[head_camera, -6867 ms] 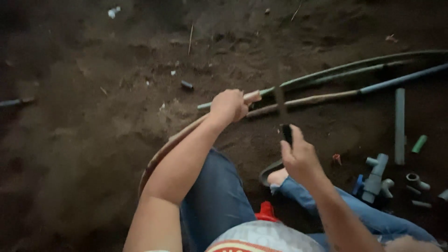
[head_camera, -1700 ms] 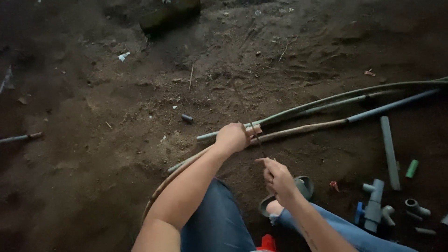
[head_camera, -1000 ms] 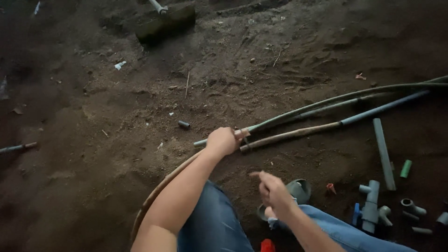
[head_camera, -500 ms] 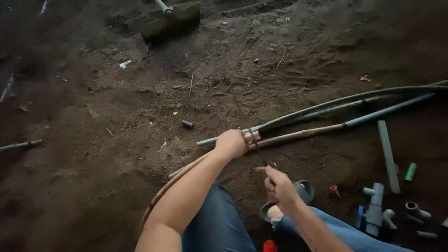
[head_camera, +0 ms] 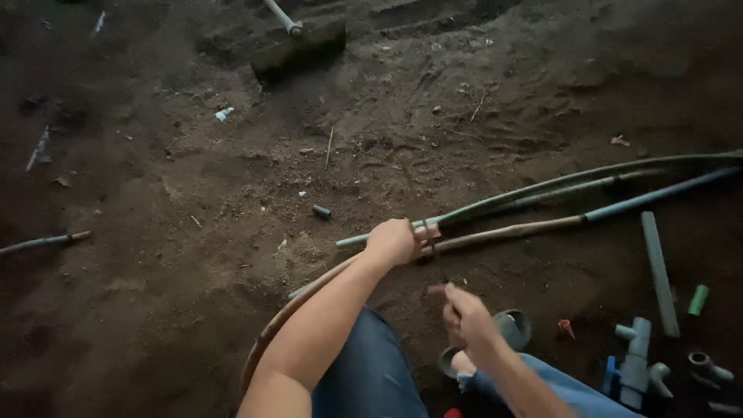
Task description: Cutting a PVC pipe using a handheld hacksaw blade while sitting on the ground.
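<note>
My left hand [head_camera: 395,241] is closed around a brownish pipe [head_camera: 503,230] at its joint. From that hand the pipe runs right across the dirt into a blue length [head_camera: 658,193]. A tan hose [head_camera: 267,340] curves from my left hand down past my knee. My right hand [head_camera: 464,313] hovers just below the pipe, one finger stretched left and the others curled. Whether it pinches something small is unclear. Thin greenish pipes [head_camera: 542,186] lie parallel just beyond.
Grey pipe fittings [head_camera: 638,364], a short grey pipe piece [head_camera: 658,263] and a green stub [head_camera: 698,299] lie at the lower right. A sandalled foot [head_camera: 511,329] is under my right hand. A block with a handle [head_camera: 298,42] sits far off, and a thin pipe [head_camera: 42,242] lies at the left.
My right hand held a dark tool in the oldest frame; it no longer shows. Over the last second my left hand stayed on the pipe and the right hand shifted slightly below it.
</note>
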